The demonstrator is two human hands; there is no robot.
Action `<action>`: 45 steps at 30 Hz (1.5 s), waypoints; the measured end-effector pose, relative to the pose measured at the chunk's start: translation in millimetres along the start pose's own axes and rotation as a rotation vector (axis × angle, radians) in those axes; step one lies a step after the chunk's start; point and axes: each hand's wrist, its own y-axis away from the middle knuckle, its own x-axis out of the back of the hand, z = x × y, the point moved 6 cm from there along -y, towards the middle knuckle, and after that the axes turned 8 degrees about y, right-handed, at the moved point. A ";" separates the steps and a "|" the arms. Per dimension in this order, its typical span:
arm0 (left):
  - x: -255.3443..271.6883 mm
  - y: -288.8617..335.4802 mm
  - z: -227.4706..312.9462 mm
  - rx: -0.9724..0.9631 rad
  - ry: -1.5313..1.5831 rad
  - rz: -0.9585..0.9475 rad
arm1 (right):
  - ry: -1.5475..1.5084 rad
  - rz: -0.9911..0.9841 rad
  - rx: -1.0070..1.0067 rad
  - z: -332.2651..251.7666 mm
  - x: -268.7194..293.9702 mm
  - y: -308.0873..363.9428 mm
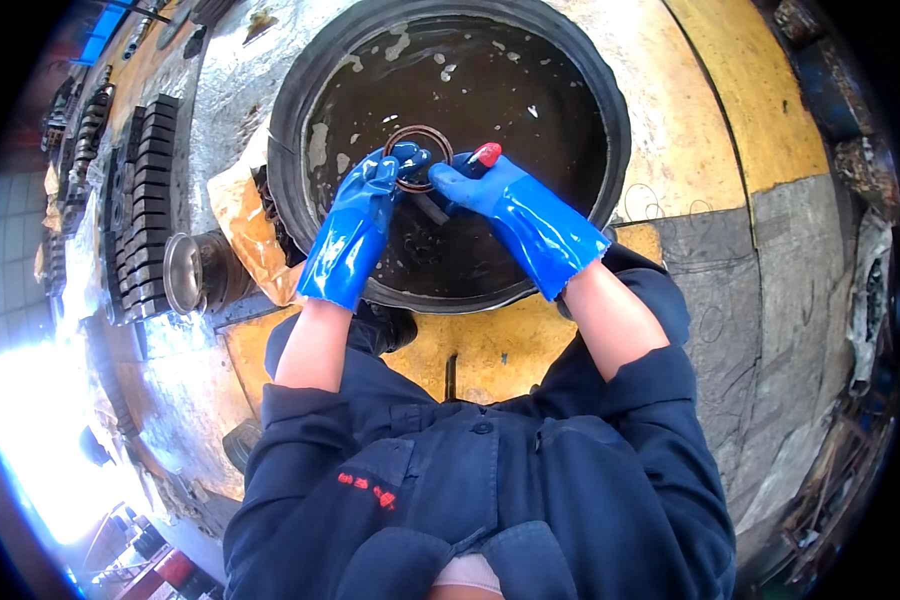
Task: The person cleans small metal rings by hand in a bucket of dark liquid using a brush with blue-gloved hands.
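Both my hands wear shiny blue rubber gloves and are over a round black tub (288, 150) of dark liquid with pale foam patches. My left hand (375, 185) is closed on a thin brown metal-looking ring (419, 129), perhaps more than one together. Close by on the right, my right hand (500, 190) is closed round a tool with a red handle end (487, 154). A dark grey strip (429, 208) hangs below the ring between the hands; it may be part of this tool, but I cannot tell. The fingers hide most of the tool.
Left of the tub lie an orange-brown bag (254, 235), a metal cylinder (184, 273) and a row of dark ribbed parts (148, 210). Thin wire loops (712, 322) lie on the grey floor sheet at right. Rusty metal parts (873, 290) line the far right edge.
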 end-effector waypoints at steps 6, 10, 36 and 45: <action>-8.3 -2.8 -0.8 -0.436 -0.469 0.029 | 0.973 0.108 0.009 -29.3 -6.7 2.4; -27.8 4.4 -12.7 -0.415 -0.700 -0.202 | 1.165 0.102 0.056 -17.7 -24.1 -12.1; 6.3 14.3 -10.6 0.209 0.214 0.182 | 0.022 0.271 -0.265 -7.1 10.7 2.3; 20.3 13.6 -25.8 0.172 0.155 0.250 | -0.056 0.134 -0.172 2.5 5.5 0.6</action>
